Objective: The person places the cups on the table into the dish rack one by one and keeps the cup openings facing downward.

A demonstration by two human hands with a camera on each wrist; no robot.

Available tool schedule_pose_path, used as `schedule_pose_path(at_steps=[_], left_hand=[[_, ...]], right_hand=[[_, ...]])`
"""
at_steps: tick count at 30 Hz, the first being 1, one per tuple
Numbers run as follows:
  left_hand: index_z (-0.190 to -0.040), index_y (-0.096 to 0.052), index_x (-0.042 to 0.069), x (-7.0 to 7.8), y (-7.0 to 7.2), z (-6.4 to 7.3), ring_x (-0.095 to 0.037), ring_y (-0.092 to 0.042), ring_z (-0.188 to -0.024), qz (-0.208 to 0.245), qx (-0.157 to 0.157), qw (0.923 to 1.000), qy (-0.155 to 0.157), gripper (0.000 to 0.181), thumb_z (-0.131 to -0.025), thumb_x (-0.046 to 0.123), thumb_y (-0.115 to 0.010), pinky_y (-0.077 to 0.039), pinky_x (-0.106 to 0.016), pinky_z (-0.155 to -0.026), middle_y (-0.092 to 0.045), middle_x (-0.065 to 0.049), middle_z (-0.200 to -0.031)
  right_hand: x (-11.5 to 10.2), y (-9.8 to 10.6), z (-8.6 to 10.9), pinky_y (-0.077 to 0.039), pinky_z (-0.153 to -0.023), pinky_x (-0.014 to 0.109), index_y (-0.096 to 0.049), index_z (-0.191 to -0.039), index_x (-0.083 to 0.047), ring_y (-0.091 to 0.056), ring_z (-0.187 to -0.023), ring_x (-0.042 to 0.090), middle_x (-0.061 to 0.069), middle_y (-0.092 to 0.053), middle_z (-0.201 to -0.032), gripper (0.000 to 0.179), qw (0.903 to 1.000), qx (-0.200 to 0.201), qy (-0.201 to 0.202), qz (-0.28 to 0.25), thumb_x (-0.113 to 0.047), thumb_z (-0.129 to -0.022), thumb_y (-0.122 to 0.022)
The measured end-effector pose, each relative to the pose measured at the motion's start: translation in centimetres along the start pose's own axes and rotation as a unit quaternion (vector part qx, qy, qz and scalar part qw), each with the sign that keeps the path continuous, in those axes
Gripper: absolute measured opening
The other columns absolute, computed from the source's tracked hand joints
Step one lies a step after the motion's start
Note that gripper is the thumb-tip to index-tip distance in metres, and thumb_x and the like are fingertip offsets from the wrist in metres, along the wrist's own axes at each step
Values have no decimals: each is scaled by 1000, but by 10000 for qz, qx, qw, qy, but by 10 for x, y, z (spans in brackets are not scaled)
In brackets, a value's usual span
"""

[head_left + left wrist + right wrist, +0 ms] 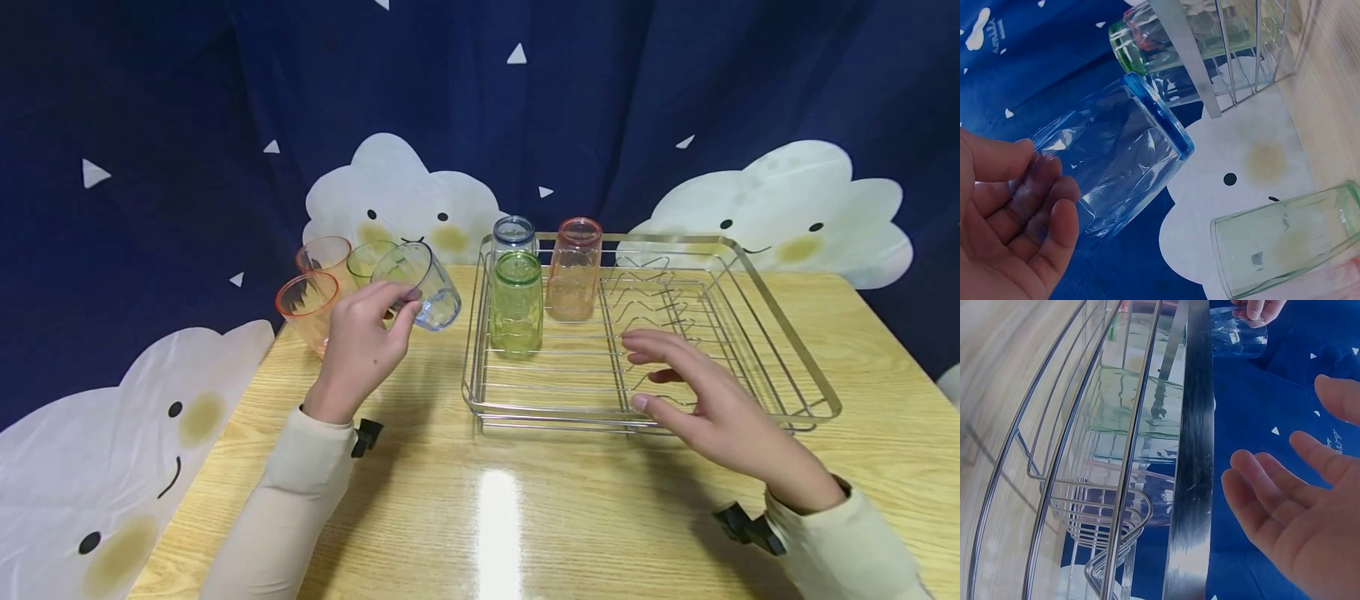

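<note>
Left hand (366, 346) raised, thumb and fingertips pinching a clear blue tumbler (438, 302) near its rim — tilted, mid-air, just left of the wire dish rack (1192, 456). Right hand (712, 412) above the rack's near edge, fingers loosely parted, nothing held. Curtain lettering (1337, 442) — we find it too blurred to read.

Readable text: none that I can make out. Dark blue curtain (1054, 81), left wrist view: white script (999, 37), upper left, above my left fingers (1063, 226); letters too small and blurred to decipher. Same curtain, right wrist view: second white script (1335, 442), beside my right fingers (1250, 481); letters likewise illegible.
</note>
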State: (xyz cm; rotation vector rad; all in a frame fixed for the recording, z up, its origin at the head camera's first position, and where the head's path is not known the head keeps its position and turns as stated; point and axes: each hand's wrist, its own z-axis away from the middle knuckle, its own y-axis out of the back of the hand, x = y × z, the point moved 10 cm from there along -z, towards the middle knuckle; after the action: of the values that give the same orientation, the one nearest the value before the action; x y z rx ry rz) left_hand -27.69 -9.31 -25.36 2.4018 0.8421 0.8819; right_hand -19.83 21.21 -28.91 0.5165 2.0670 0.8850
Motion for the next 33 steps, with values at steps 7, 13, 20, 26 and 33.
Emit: schedule_pose_path(at_steps=[7, 13, 20, 26, 33], left_hand=[[-98, -75, 0, 2, 7, 2, -21, -70, -79, 79, 155, 9998, -27, 12, -87, 4, -72, -57, -37, -69, -75, -11, -91], [-95, -75, 0, 10, 16, 4, -19, -69, -76, 208, 283, 9993, -137, 11, -85, 4, -74, -54, -33, -65, -75, -10, -88], [-93, -76, 0, 13, 20, 8, -16, -67, -72, 484, 292, 9984, -55, 10, -83, 2, -75, -56, -32, -65, -75, -8, -84], [-95, -76, -2, 23, 23, 10, -16, -67, -73, 702, 368, 9966, -206, 12, -83, 1, -75, -53, -19, -69, -76, -10, -87], [-94, -76, -1, 38, 29, 13, -16, -66, -75, 978, 473, 9932, -419, 11, -83, 0, -75, -51, -14, -72, -76, -9, -89]], right_hand=[[0, 1, 0, -50, -90, 12, -47, -145, -20, -53, -122, -2, 1, -51, -145, 69, 10000, 8, -41, -52, 4, -85, -71], [-1, 0, -1, -50, -89, 12, -48, -145, -20, -53, -122, -2, 0, -51, -145, 68, 10000, 16, -5, 0, 3, -85, -72], [-6, -2, -2, -52, -89, 14, -49, -144, -19, -55, -119, 0, 1, -50, -146, 67, 10000, -30, 61, 71, 3, -85, -71], [-7, -2, -3, -52, -89, 14, -48, -145, -19, -53, -121, -3, 3, -51, -146, 68, 10000, -9, 50, 71, 3, -85, -71], [-10, -2, -4, -52, -88, 15, -47, -146, -18, -55, -120, 0, 3, -51, -146, 70, 9998, 32, 175, 14, 5, -84, -72]])
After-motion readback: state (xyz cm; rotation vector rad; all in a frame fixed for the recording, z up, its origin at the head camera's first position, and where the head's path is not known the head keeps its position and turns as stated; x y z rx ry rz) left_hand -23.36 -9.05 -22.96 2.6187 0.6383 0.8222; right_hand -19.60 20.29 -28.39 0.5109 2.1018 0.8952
